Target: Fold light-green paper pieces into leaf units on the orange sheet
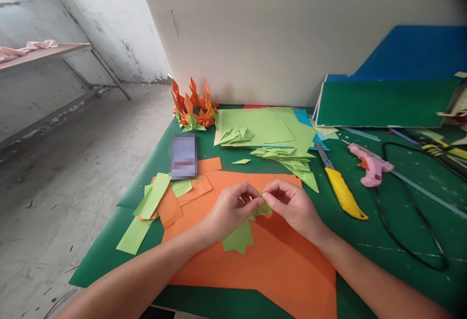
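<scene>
Over the large orange paper sheet (288, 270), my left hand (233, 207) and my right hand (294, 207) meet fingertip to fingertip. Both are closed in a pinch on a small green paper piece (260, 194), mostly hidden by the fingers. Beneath them, pointed green paper (239, 237) rests on the sheet. Cut green strips (134, 234) and orange paper pieces (170, 208) overlap left of my left hand. Folded green paper pieces (292, 159) are fanned out beyond my hands, near a stack of green sheets (255, 118).
A yellow utility knife (343, 192) and a pink glue gun (374, 166) with a black cord lie at right. An orange folded-paper crown (193, 110) stands at the back left, behind a pixelated rectangular object (183, 156). Green and blue boards (386, 102) lean against the wall.
</scene>
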The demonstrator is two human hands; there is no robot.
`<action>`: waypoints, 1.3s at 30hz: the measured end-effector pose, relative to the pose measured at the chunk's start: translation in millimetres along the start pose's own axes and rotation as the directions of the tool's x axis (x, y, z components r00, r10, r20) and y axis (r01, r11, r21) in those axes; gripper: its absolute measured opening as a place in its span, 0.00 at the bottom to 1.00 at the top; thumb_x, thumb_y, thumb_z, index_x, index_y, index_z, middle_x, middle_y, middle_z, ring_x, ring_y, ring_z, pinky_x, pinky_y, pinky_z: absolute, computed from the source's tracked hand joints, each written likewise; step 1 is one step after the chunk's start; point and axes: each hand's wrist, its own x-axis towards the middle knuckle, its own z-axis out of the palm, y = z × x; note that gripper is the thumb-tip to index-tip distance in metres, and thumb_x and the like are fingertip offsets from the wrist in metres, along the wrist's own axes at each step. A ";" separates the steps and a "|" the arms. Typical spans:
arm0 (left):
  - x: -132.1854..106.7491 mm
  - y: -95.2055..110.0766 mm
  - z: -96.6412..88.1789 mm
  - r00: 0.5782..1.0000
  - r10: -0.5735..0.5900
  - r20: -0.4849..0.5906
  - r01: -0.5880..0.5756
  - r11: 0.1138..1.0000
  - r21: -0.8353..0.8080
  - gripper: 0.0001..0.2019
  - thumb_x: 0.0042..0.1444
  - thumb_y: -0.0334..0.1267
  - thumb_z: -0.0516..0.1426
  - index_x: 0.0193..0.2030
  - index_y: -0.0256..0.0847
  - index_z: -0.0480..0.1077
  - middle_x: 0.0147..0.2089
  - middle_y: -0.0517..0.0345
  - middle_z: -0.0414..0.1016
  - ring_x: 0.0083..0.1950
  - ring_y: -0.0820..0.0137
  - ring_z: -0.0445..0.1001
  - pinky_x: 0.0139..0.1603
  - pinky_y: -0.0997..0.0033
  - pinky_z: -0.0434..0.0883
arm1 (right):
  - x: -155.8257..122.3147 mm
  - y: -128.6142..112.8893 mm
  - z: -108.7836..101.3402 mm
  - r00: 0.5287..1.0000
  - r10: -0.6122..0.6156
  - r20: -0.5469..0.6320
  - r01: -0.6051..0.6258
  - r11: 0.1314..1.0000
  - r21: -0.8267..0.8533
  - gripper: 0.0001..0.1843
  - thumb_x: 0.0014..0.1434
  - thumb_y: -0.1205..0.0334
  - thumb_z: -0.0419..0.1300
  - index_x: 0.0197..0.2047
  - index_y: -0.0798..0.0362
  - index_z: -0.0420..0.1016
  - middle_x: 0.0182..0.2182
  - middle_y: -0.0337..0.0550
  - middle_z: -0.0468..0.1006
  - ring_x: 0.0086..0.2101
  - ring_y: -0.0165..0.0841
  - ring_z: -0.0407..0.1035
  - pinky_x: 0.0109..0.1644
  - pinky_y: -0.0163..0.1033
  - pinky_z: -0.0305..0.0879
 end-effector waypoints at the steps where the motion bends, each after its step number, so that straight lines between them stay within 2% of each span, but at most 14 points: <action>1: 0.1 0.1 -0.2 1.000 0.012 -0.004 -0.012 1.000 0.023 0.13 0.58 0.47 0.57 0.32 0.38 0.67 0.29 0.60 0.69 0.25 0.78 0.61 0.24 0.79 0.60 | 0.3 0.3 -0.5 1.000 0.015 0.005 -0.015 1.000 0.008 0.08 0.60 0.57 0.61 0.33 0.52 0.74 0.29 0.38 0.73 0.31 0.29 0.67 0.33 0.32 0.66; 4: 0.3 -0.1 -1.1 1.000 0.020 -0.011 -0.019 0.997 0.072 0.12 0.59 0.46 0.56 0.33 0.38 0.67 0.30 0.60 0.70 0.26 0.78 0.62 0.24 0.79 0.60 | 1.5 0.3 -1.7 0.999 0.051 0.016 -0.051 0.999 0.019 0.09 0.59 0.55 0.63 0.34 0.52 0.76 0.29 0.39 0.74 0.29 0.28 0.67 0.31 0.31 0.65; 9: 0.2 -2.4 -1.3 1.000 -0.031 0.001 0.031 0.995 0.092 0.10 0.59 0.44 0.55 0.33 0.38 0.66 0.30 0.59 0.71 0.28 0.76 0.67 0.25 0.78 0.64 | 1.9 0.7 -3.2 0.996 0.076 0.051 -0.077 0.997 0.028 0.12 0.58 0.52 0.63 0.34 0.54 0.77 0.27 0.39 0.74 0.27 0.28 0.66 0.30 0.32 0.67; 17: 0.2 -2.4 -0.3 0.997 -0.079 0.008 0.078 0.993 0.090 0.11 0.57 0.44 0.57 0.32 0.37 0.68 0.29 0.58 0.72 0.26 0.76 0.67 0.24 0.79 0.63 | 1.8 4.7 -3.5 0.992 0.115 0.054 -0.116 0.993 0.003 0.12 0.57 0.53 0.62 0.35 0.55 0.74 0.29 0.40 0.74 0.28 0.29 0.67 0.30 0.34 0.68; 21: -0.1 -1.7 0.0 0.995 -0.097 0.007 0.097 0.994 0.051 0.12 0.56 0.45 0.58 0.31 0.37 0.68 0.28 0.59 0.71 0.26 0.77 0.66 0.24 0.79 0.62 | 2.3 2.7 -3.4 0.992 0.102 0.068 -0.101 0.995 -0.019 0.12 0.58 0.53 0.61 0.34 0.55 0.73 0.29 0.40 0.72 0.28 0.28 0.65 0.29 0.33 0.65; 29: 2.6 -1.1 -2.6 0.995 -0.098 0.015 0.099 0.984 -0.146 0.13 0.56 0.46 0.58 0.33 0.38 0.64 0.32 0.62 0.65 0.24 0.81 0.60 0.22 0.81 0.61 | 1.1 2.8 -2.8 0.989 0.084 0.124 -0.079 0.996 -0.048 0.14 0.61 0.52 0.58 0.33 0.54 0.70 0.27 0.36 0.67 0.28 0.27 0.61 0.29 0.32 0.61; 34: 2.5 2.5 -3.6 0.993 -0.114 0.039 0.118 0.987 -0.113 0.14 0.56 0.47 0.57 0.32 0.37 0.65 0.30 0.61 0.65 0.27 0.78 0.64 0.25 0.79 0.64 | -0.3 0.4 -1.8 0.988 0.060 0.143 -0.051 0.996 -0.069 0.14 0.63 0.51 0.56 0.32 0.53 0.68 0.27 0.36 0.65 0.28 0.28 0.60 0.30 0.32 0.60; 39: 0.5 1.2 -3.6 0.994 -0.082 0.067 0.089 0.991 -0.101 0.15 0.58 0.48 0.56 0.32 0.37 0.65 0.30 0.61 0.64 0.28 0.77 0.62 0.28 0.78 0.64 | -3.2 -2.3 0.5 0.982 0.039 0.185 -0.014 0.991 -0.135 0.14 0.65 0.53 0.53 0.31 0.53 0.66 0.26 0.36 0.64 0.27 0.28 0.59 0.29 0.32 0.59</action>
